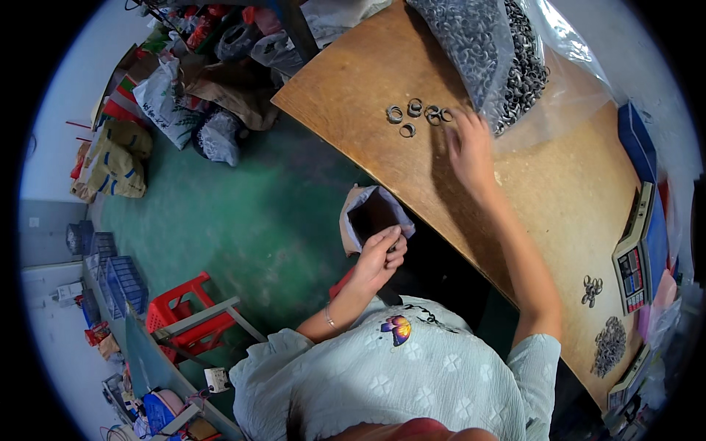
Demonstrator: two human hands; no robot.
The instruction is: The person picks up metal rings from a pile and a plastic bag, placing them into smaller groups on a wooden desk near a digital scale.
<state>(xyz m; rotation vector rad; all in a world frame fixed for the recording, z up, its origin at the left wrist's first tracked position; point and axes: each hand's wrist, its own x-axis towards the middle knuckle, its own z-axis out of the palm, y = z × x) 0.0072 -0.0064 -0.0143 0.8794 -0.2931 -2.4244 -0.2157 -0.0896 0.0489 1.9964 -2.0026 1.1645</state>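
My right hand (469, 147) reaches over the wooden table, its thumb and fingers apart. Its fingertips are at the edge of a small group of dark metal rings (414, 108), right beside one ring (446, 115). Just beyond lies a clear plastic bag (471, 51) with a heap of similar rings (523, 70) spilling from its mouth. My left hand (382, 256) is closed in front of my body, at the near rim of an upright paper sack (353, 228) with a pale lining. What the left fingers hold is mostly hidden; the sack's inside is dark.
The wooden table (544, 191) has a digital scale (634, 250) at its right edge. Near it lie a small cluster of rings (591, 290) and a pile of small metal parts (609, 345). A red stool (184, 309) and filled bags (169, 103) stand on the green floor.
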